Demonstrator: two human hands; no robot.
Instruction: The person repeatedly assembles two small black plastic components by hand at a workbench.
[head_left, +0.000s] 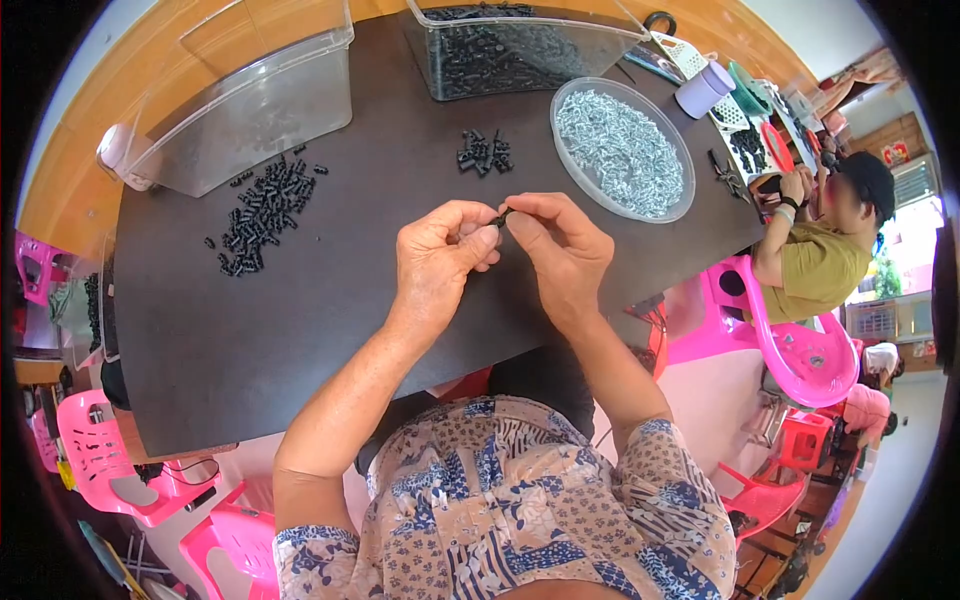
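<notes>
My left hand (440, 250) and my right hand (560, 245) meet over the near part of the dark table, fingertips pinched together. Between them is a small black plastic part (502, 217), mostly covered by the fingers. Just beyond my hands lies a small cluster of black plastic parts (485, 153). To the right of it, a round clear tray (686, 190) holds a heap of silvery screws (620, 150). A larger loose pile of short black cylindrical parts (265, 215) spreads over the table on the left.
A clear plastic bin (335, 95) stands at the far left, and another bin (440, 70) full of black parts at the back. A lilac cup (705, 90) and pliers (728, 172) lie to the right. Another person (830, 250) sits beyond a pink chair (770, 340).
</notes>
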